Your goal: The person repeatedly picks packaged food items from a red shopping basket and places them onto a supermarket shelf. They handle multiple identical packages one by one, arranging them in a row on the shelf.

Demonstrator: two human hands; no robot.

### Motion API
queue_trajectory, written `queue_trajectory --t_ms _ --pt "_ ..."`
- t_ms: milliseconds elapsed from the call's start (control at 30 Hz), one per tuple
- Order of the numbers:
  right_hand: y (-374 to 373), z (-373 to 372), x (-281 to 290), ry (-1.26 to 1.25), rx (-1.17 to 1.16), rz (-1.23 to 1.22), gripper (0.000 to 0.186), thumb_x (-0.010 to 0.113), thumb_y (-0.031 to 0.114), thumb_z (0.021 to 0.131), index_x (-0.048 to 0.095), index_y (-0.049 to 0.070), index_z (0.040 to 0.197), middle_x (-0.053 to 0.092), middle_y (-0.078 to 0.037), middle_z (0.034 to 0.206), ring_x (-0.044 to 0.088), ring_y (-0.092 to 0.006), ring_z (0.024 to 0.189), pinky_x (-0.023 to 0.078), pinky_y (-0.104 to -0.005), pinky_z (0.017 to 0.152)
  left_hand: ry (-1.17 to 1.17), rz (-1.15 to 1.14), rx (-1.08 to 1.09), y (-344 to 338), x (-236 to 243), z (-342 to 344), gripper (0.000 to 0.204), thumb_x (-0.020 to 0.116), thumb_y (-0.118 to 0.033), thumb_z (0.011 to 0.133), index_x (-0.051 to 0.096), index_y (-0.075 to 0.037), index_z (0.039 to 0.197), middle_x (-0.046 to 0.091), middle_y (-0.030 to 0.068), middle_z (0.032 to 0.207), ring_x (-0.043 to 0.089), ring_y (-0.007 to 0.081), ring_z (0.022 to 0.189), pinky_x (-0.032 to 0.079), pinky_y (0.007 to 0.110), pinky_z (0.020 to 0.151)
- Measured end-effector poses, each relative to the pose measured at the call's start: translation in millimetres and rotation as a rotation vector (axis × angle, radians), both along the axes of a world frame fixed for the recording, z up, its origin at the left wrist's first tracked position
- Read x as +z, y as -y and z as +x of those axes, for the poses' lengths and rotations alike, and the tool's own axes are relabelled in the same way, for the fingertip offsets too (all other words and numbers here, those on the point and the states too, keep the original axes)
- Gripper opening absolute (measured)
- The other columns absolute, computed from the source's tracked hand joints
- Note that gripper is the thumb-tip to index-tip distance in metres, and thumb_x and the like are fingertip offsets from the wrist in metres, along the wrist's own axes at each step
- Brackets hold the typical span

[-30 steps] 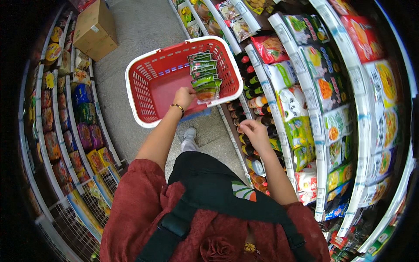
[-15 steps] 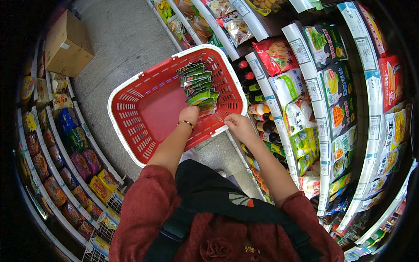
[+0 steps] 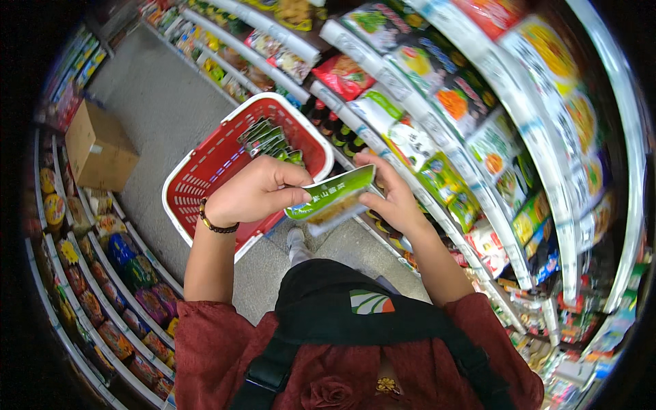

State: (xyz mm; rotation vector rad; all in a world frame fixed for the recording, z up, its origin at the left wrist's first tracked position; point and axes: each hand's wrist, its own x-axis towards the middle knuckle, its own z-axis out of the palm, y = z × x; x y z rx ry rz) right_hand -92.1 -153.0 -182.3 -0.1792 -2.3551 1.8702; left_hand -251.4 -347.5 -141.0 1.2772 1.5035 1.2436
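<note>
Both hands hold a green food pouch (image 3: pixel 335 193) with a clear lower part showing something brownish inside. My left hand (image 3: pixel 256 193), with a beaded bracelet at its wrist, pinches the pouch's left end between thumb and fingers. At the opposite end, my right hand (image 3: pixel 393 195) grips the edge, its thumb on the front face. The pouch is raised in front of my body, tilted up to the right. Behind it stands a red shopping basket (image 3: pixel 198 188) with a white rim, partly hidden by my left hand. Several similar green pouches (image 3: pixel 265 141) stand in a row inside the basket.
Shelves of bagged foods (image 3: pixel 447 181) rise close on my right, with dark bottles (image 3: pixel 331 124) on a low level. Shelves of colourful packs (image 3: pixel 119 311) run along the left. A cardboard box (image 3: pixel 99 150) sits at the far left beside the grey floor (image 3: pixel 154 75).
My left hand has lifted a pouch out of the basket toward me. My right hand has left the basket's rim and taken the pouch's other end. The view has turned somewhat.
</note>
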Motion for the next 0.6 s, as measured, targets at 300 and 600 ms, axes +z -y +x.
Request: queue_trajectory --t_ms 300,600 --pt "-43.3 228.2 83.2 -0.236 -0.644 -0.012 0.017 0.051 0.015 0.084 0.053 0.001 0.091 0.056 -0.003 0.075 0.048 -0.0066 0.068 0.041 -0.0221 0.061 0.733 0.175 0.145 -124.0 54.2 205.7 0.027 0.050 -0.007 0.080 0.049 0.002 0.105 0.058 0.0053 0.089 0.057 0.0111 0.077 0.050 0.024 0.062" --pt "-82.6 395.5 117.7 -0.371 -1.028 0.296 0.017 0.047 0.014 0.085 0.046 0.001 0.095 0.053 -0.010 0.079 0.051 -0.0139 0.071 0.042 -0.0272 0.063 0.295 0.136 -0.187 -187.0 86.2 385.4 0.017 0.051 -0.003 0.081 0.052 0.004 0.096 0.058 0.0028 0.083 0.051 0.0039 0.072 0.042 0.019 0.064"
